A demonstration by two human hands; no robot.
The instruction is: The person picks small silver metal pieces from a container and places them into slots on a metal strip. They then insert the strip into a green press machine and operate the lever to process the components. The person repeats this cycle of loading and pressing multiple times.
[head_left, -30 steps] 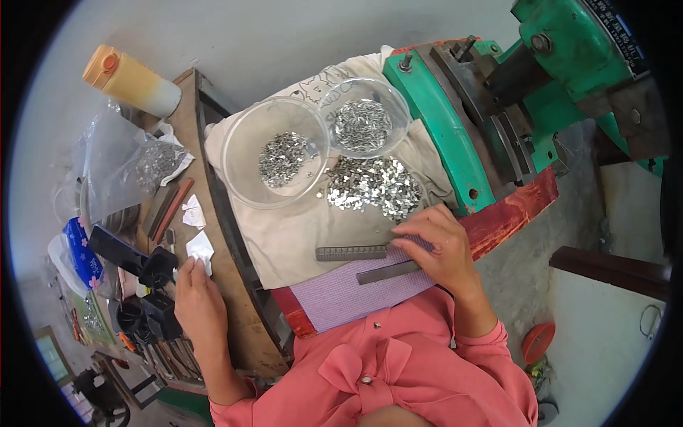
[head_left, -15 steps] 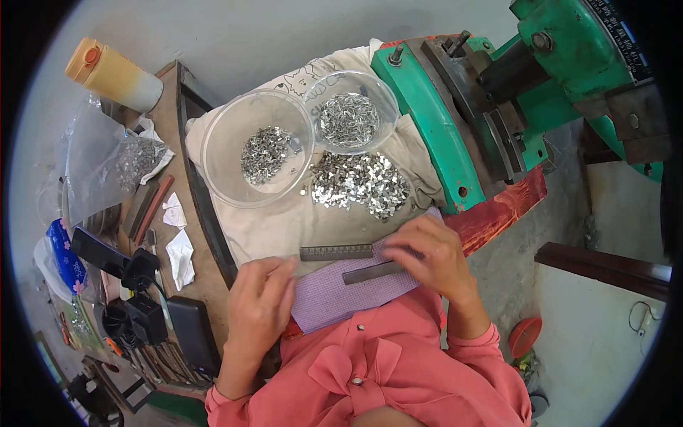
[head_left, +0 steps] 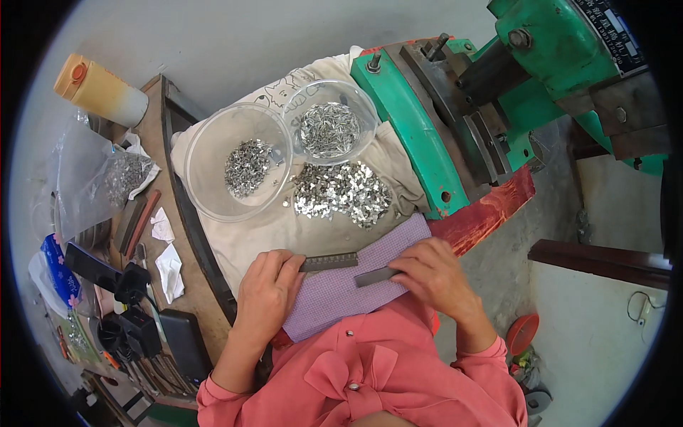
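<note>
- Plastic bottle [head_left: 99, 91], orange cap, far left; clear bag [head_left: 99, 186] of metal bits below it.
- Left hand [head_left: 265, 299]: fingers closed on the end of a toothed metal strip [head_left: 329, 262], which lies at the top edge of the purple cloth [head_left: 341, 293].
- Two clear bowls [head_left: 238, 162] [head_left: 329, 131] of small metal pieces; a loose pile [head_left: 343, 193] lies on the white cloth.
- Right hand [head_left: 435, 276]: fingertips pressed on a second, plain strip [head_left: 377, 275], seemingly pinched.
- Green press [head_left: 455, 121], right.
- Handling: keep both strips flat and parallel and grip them near the ends.
- Change: half a second ago the left hand sat lower, off the strip; now it holds it.
</note>
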